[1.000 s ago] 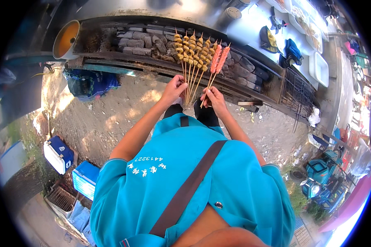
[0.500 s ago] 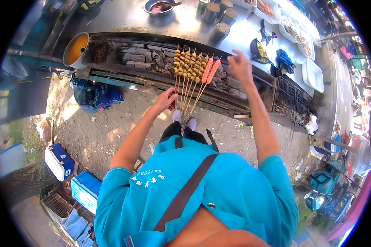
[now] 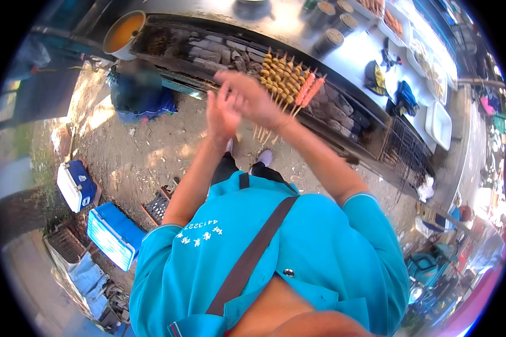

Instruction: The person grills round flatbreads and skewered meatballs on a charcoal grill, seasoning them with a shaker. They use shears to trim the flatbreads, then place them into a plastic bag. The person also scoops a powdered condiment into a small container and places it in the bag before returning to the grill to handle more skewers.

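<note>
Just left of the skewers, at the near edge of the charcoal grill (image 3: 168, 66), my two hands come together. My left hand (image 3: 224, 115) points upward with its fingers apart, holding nothing. Across it reaches my right hand (image 3: 252, 98), fingers stretched toward the left and blurred by motion; nothing shows in it. Whether the hands touch I cannot tell. Over the coals lies a row of several skewers with yellow-brown spiral-cut pieces (image 3: 281, 77). Two skewers with pink scored sausages (image 3: 310, 90) lie at the row's right end. My right hand and wrist hide part of the sticks.
A pot of orange liquid (image 3: 123, 36) stands at the grill's left end. Shaker canisters (image 3: 329, 41) and white food trays (image 3: 438, 124) sit on the metal counter beyond. Wire grill racks (image 3: 402, 145) lie at right. Blue cool boxes (image 3: 115, 233) stand on the ground at left.
My left hand has let go of the skewer sticks and lifted slightly left. My right hand has swung from right of the skewers over to my left hand. The view has shifted.
</note>
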Action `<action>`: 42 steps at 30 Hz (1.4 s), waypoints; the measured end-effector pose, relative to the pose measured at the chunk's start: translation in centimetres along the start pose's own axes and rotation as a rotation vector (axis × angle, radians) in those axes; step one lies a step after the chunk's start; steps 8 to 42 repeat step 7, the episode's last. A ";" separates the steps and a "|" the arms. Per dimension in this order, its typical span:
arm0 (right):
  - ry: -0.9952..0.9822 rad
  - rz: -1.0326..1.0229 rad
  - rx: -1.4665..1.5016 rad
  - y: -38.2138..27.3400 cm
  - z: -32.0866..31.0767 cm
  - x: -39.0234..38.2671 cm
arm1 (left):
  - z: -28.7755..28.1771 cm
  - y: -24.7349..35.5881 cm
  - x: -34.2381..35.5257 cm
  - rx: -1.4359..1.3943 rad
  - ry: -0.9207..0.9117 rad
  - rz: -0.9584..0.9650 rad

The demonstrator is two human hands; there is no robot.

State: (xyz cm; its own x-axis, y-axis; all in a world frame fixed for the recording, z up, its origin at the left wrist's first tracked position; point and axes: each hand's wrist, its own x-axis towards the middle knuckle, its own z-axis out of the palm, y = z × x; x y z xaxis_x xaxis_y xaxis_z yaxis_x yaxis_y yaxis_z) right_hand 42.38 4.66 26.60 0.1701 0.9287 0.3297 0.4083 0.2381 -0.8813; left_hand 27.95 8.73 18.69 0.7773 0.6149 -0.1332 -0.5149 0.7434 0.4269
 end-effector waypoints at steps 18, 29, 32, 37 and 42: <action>-0.238 -0.128 -0.640 6.9 5.4 2.3 | 3.1 5.7 -4.1 0.011 0.099 -0.126; -0.238 -0.128 -0.640 6.9 5.4 2.3 | 3.1 5.7 -4.1 0.011 0.099 -0.126; -0.238 -0.128 -0.640 6.9 5.4 2.3 | 3.1 5.7 -4.1 0.011 0.099 -0.126; -0.238 -0.128 -0.640 6.9 5.4 2.3 | 3.1 5.7 -4.1 0.011 0.099 -0.126; -0.238 -0.128 -0.640 6.9 5.4 2.3 | 3.1 5.7 -4.1 0.011 0.099 -0.126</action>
